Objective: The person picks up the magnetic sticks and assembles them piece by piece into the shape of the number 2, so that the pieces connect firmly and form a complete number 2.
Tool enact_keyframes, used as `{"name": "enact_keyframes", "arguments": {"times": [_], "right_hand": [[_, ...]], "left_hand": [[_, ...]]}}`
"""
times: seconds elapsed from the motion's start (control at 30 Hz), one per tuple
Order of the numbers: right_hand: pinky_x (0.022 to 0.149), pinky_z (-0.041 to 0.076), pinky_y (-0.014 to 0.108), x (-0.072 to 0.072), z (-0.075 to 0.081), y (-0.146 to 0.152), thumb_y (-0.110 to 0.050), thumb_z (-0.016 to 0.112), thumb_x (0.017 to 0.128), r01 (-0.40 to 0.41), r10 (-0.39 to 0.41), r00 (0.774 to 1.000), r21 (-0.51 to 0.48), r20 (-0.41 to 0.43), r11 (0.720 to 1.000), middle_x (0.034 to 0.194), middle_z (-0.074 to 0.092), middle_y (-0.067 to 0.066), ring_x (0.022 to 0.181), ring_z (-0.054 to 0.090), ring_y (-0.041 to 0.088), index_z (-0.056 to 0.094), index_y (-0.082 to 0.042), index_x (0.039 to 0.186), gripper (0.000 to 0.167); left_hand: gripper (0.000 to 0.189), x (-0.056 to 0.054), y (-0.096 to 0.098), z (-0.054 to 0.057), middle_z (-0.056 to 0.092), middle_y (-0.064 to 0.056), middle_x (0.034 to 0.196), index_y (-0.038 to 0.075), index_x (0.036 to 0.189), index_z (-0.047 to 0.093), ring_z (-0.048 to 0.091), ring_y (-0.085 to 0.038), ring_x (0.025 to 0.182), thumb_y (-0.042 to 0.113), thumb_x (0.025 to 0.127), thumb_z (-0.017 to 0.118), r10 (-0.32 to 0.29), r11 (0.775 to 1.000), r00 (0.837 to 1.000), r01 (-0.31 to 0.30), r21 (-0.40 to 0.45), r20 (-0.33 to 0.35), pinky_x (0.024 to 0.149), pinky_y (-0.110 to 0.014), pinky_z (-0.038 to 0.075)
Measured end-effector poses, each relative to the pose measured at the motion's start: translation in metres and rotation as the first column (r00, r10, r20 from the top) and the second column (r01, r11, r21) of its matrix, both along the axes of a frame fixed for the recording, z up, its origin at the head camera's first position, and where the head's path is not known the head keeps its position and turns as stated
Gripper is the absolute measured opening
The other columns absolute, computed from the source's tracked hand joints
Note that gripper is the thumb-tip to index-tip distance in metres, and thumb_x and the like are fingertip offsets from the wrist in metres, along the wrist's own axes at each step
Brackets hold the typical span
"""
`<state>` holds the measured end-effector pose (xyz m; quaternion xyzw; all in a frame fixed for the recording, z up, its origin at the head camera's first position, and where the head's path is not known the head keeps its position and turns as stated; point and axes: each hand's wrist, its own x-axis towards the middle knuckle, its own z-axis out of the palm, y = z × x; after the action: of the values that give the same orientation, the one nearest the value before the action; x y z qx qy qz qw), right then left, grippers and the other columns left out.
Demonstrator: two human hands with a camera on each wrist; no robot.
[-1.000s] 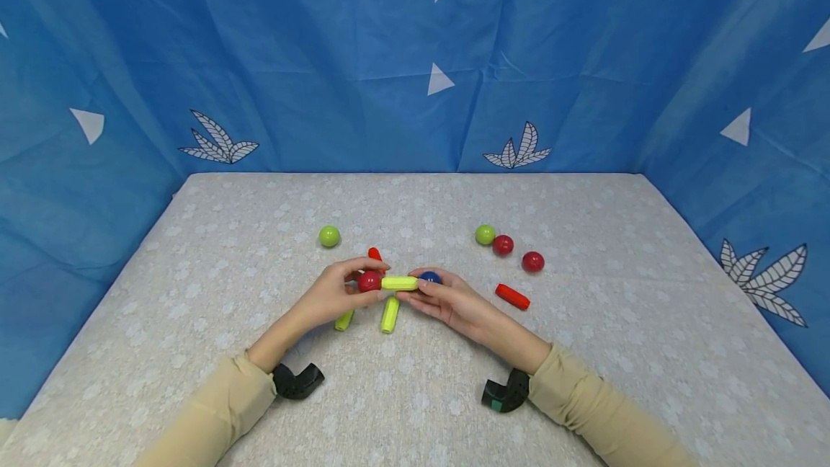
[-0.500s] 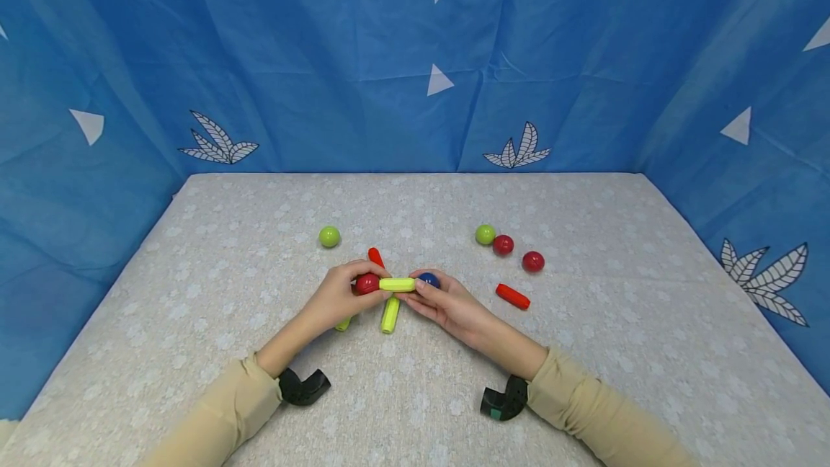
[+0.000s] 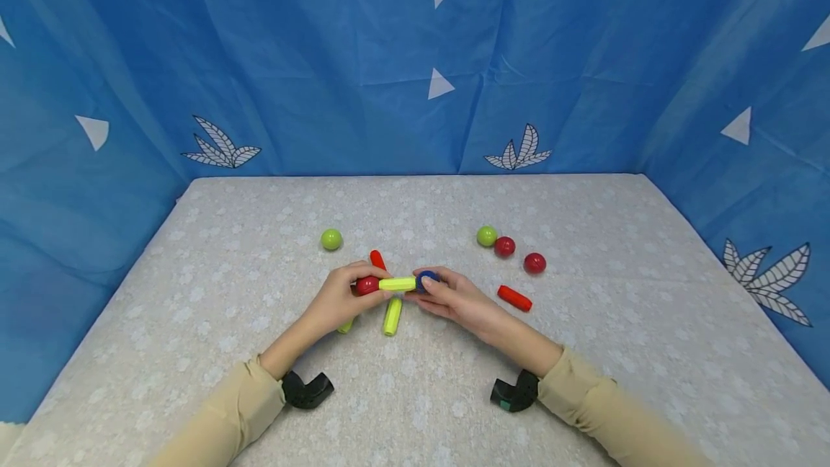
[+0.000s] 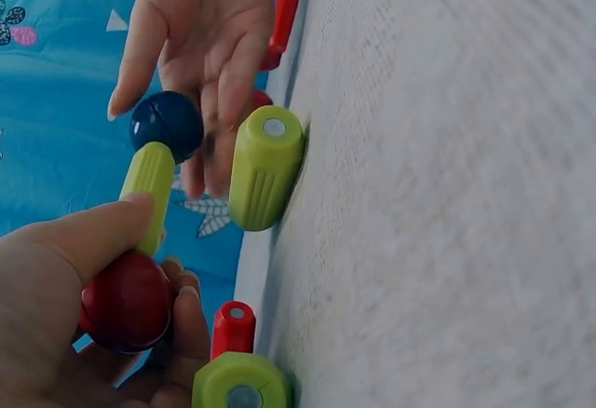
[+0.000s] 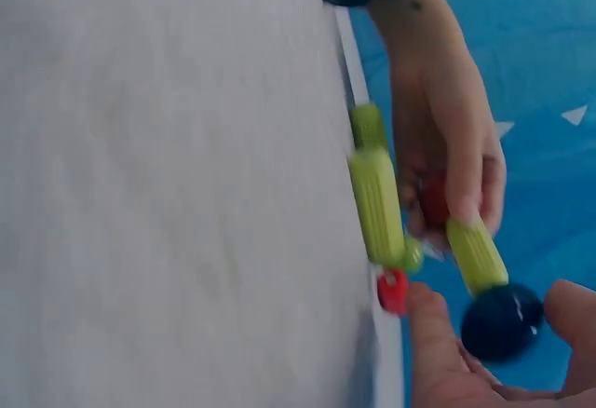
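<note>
My left hand grips a glossy red ball, its thumb reaching onto a yellow-green rod joined to that ball. On the rod's other end sits a dark blue ball. Around the blue ball is my right hand, fingers loosely extended; in the right wrist view its thumb is at the ball's side, while the index finger stands apart from it. The joined piece is held just above the table. Beneath it lie another yellow-green rod, a partly hidden yellow-green rod and a red rod.
A green ball lies beyond the left hand. Farther right are another green ball, a red ball close against it, a separate red ball and a red rod. Blue curtains enclose the patterned tablecloth.
The right thumb has shifted from where the rod meets the blue ball onto the ball's front. The left hand and joined piece have moved only slightly. The head view has tilted a little.
</note>
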<state>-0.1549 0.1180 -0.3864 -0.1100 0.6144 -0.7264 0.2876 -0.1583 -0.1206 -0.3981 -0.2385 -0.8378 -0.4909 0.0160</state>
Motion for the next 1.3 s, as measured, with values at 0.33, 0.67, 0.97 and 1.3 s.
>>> {"name": "enact_keyframes", "arguments": {"times": [0.33, 0.67, 0.97, 1.3], "right_hand": [[0.078, 0.050, 0.040, -0.008, 0.019, 0.078, -0.013, 0.059, 0.094, 0.262, 0.142, 0.807, 0.562, -0.573, 0.785, 0.108, 0.062, 0.015, 0.096, 0.060, 0.027, 0.060, 0.004, 0.114, 0.027], [0.063, 0.044, 0.032, -0.006, 0.009, 0.101, -0.010, 0.075, 0.080, 0.394, 0.313, 0.727, 0.744, -0.611, 0.539, 0.077, 0.056, -0.002, 0.070, 0.051, 0.015, 0.063, -0.005, 0.088, 0.015], [0.061, 0.046, 0.030, -0.005, 0.011, 0.096, -0.013, 0.074, 0.081, 0.354, 0.283, 0.765, 0.745, -0.579, 0.566, 0.076, 0.057, -0.003, 0.070, 0.052, 0.014, 0.064, -0.006, 0.089, 0.014], [0.070, 0.053, 0.037, -0.008, 0.015, 0.083, -0.009, 0.058, 0.093, 0.099, 0.071, 0.939, 0.461, -0.338, 0.882, 0.098, 0.061, 0.015, 0.087, 0.059, 0.025, 0.058, 0.006, 0.115, 0.027]], "left_hand": [[0.023, 0.000, -0.003, 0.003, 0.063, -0.004, 0.097, 0.005, 0.103, 0.070, 0.056, -0.016, 0.082, 0.008, 0.081, 0.074, 0.024, 1.000, 0.999, -0.024, -0.005, 0.033, 0.068, -0.026, 0.048], [0.023, -0.001, -0.004, 0.002, 0.063, 0.000, 0.097, 0.009, 0.103, 0.071, 0.056, -0.016, 0.084, 0.013, 0.080, 0.076, 0.021, 1.000, 0.999, -0.021, 0.002, 0.036, 0.070, -0.028, 0.049], [0.023, -0.001, -0.005, 0.003, 0.063, 0.000, 0.096, 0.009, 0.102, 0.071, 0.056, -0.016, 0.082, 0.012, 0.080, 0.076, 0.028, 1.000, 0.999, -0.028, -0.008, 0.034, 0.069, -0.028, 0.049], [0.024, -0.001, -0.005, 0.003, 0.062, 0.000, 0.096, 0.009, 0.103, 0.071, 0.056, -0.016, 0.083, 0.012, 0.080, 0.076, 0.032, 0.999, 0.999, -0.032, -0.006, 0.040, 0.070, -0.028, 0.049]]}}
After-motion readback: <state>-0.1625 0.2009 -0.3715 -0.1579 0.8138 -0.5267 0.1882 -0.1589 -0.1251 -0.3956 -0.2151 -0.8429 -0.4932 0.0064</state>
